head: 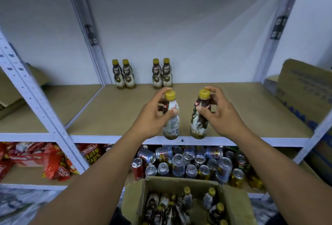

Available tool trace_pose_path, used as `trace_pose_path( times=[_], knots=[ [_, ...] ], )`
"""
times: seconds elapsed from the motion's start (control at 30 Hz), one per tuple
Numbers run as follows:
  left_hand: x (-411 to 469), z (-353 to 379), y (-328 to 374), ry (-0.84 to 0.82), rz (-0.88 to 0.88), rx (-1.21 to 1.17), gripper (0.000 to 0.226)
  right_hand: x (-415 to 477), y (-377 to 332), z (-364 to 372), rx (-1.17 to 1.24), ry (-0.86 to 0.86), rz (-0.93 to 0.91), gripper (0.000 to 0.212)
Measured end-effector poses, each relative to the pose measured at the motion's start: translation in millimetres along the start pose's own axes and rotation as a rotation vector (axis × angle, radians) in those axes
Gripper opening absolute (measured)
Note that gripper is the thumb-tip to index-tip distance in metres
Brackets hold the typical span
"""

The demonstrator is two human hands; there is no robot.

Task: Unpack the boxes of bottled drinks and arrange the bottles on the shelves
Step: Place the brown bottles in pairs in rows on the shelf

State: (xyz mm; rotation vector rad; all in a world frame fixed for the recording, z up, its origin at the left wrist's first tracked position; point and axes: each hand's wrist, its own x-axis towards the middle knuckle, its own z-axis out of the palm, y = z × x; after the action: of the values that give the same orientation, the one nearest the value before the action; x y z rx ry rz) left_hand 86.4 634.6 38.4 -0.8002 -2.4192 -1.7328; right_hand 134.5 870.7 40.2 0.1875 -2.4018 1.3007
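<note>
Your left hand [154,111] grips one yellow-capped bottle [171,117] and your right hand [218,110] another [199,115], both upright at the shelf [107,117] front edge. Four more bottles [142,74] stand at the back; the open box [179,205] below holds others.

shelf [107,117]: tan board | back: four bottles [142,74] in pairs | front edge: two bottles [185,117]

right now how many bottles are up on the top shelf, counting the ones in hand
6. Two stand as a pair at the back left, two as a pair at the back centre, and one is in each of the hands at the front edge: left, right.
</note>
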Motion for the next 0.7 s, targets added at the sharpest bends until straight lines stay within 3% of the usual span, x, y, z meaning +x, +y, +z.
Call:
trace_pose_path(
  times=[0.7],
  knots=[
    [52.6,10.0,-42.8,-0.019,-0.024,-0.008,0.068,42.1,42.5,24.9,0.056,0.056,0.021,0.067]
  ],
)
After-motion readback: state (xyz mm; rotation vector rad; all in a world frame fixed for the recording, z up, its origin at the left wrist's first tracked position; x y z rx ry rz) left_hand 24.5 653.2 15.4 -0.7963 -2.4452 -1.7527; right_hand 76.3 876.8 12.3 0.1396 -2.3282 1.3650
